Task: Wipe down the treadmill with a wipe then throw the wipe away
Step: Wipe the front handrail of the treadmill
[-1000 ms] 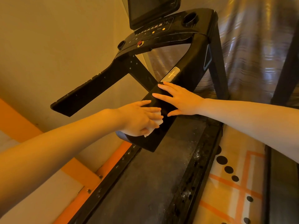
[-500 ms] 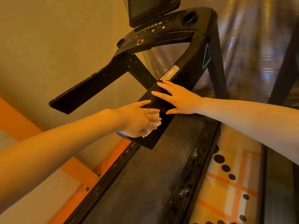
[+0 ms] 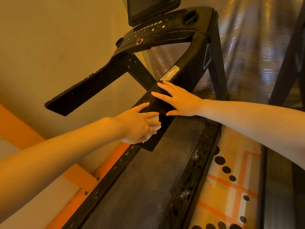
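step: wiping the treadmill (image 3: pixel 166 35) handrail | left hand (image 3: pixel 138 126) bunches the wipe (image 3: pixel 156 123) against the rail | right hand (image 3: pixel 179 100) flat, fingers spread, bracing | next: probably slide up toward the console

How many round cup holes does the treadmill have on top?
2: a big cup hole right of the screen, a smaller one at the console's left end.

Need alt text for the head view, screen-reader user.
A left hand presses a white wipe against the end of a black treadmill handrail, while the right hand rests flat on the same rail further up. The console sits above, the belt below.
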`<state>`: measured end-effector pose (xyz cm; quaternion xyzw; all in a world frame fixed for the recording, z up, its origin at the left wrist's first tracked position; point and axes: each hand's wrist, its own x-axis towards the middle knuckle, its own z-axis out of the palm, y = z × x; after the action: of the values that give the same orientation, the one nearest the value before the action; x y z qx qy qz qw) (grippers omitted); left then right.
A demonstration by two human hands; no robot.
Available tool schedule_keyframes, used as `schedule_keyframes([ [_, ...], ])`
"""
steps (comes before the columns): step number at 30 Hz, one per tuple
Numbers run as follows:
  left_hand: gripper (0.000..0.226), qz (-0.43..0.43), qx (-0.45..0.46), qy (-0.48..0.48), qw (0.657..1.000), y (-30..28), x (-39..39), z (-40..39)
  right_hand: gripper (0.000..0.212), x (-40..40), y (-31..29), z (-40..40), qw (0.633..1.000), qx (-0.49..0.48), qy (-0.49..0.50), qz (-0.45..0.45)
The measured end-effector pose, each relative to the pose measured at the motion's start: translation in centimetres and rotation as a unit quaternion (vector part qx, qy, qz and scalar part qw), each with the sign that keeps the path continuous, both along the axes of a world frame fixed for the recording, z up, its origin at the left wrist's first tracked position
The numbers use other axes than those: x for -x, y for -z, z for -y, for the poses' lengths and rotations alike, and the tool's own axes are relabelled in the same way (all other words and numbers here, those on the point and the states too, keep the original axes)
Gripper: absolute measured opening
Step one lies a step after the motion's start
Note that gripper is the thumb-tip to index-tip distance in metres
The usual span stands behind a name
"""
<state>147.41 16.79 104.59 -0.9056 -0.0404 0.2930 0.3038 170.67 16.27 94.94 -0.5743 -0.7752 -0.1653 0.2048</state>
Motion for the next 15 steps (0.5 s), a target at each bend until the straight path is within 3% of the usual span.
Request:
schedule_keyframes([
  [5,0.042,-0.035,-0.001,0.002,0.999,-0.1,1.9,0.8,0.096,-0.1,0.0,0.0,1.0,-0.012,0.0,0.007],
  [15,0.044,-0.027,-0.028,0.006,0.999,1.1,-0.4,0.4,0.095,0.1,-0.2,0.1,1.0,0.01,-0.001,0.001],
])
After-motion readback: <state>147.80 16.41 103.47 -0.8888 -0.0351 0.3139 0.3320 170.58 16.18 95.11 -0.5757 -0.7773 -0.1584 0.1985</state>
